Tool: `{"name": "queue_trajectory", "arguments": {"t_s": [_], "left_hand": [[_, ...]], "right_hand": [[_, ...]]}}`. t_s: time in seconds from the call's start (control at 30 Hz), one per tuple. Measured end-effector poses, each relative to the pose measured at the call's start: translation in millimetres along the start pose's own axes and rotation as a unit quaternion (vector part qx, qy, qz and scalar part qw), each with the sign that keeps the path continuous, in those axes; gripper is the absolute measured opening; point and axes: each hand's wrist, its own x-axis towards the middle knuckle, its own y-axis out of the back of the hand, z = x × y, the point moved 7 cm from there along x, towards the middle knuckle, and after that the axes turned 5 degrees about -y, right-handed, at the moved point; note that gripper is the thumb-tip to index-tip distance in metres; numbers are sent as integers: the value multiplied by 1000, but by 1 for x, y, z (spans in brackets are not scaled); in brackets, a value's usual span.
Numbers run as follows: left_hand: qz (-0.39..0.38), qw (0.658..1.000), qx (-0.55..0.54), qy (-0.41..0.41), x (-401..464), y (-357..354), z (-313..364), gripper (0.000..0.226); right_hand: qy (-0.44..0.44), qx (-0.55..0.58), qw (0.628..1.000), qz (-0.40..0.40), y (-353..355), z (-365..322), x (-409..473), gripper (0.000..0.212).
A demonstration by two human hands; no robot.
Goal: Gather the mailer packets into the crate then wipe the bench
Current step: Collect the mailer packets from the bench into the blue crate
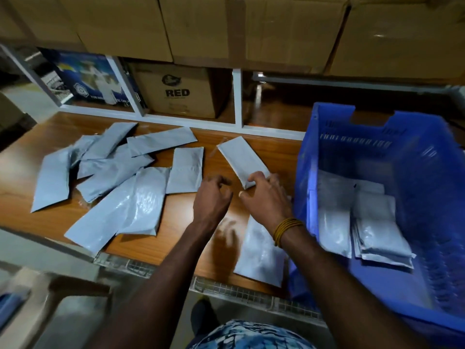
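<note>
Packets (108, 177) lie scattered over the left and middle of the bench (22, 192), grey, overlapping one another in a loose heap, which suggests they were tipped out rather than laid down. A few more already lie flat at the bottom of the crate (305, 172), the blue one standing at the right end of the bench, close enough that each packet needs only a short carry. The right hand (264, 195) is closed on the near end of one packet (240, 157) that lies apart from the heap, fingers curled over its edge and thumb beneath, probably to lift it toward the crate just beside it. The left hand (212, 195) hangs loosely curled beside the right, holding nothing and touching no packet; I judge it is ready to help or to reach for the next one. Another packet (259, 253) lies at the front edge under the right wrist, which wears a yellow band (285, 229). Most packets are not yet gathered, and no cloth for wiping is in view. Behind the bench, in a shelf bay, a carton (176, 91) bears the word "RED" under a small logo too blurred to read; a blue printed box (93, 79) to its left has writing I cannot make out.
</note>
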Motion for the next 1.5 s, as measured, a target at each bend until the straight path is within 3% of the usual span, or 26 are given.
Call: {"name": "queue_trajectory", "arguments": {"t_s": [0.23, 0.47, 0.67, 0.9, 1.07, 1.2, 1.5], "left_hand": [[-65, 994, 91, -7, 34, -7, -63, 45], [-185, 954, 233, -38, 68, -25, -133, 68], [-159, 939, 278, -122, 43, -18, -132, 60], [-107, 953, 230, -167, 7, 7, -120, 33], [-138, 959, 212, -124, 19, 10, -125, 56], [-199, 954, 208, -80, 23, -6, -130, 79], [-171, 958, 202, -114, 15, -12, -120, 63]], "right_hand": [[-174, -85, 978, -74, -83, 24, 13, 65], [-269, -160, 950, 15, -115, 67, 3, 76], [-229, -141, 962, 37, -136, 37, 6, 68], [-164, -168, 971, 50, -159, -2, 5, 64], [-183, -180, 961, 104, -154, -2, -1, 69], [-218, -157, 961, 71, -158, 10, -6, 74], [-193, -85, 974, 77, -151, 8, 0, 53]]}}
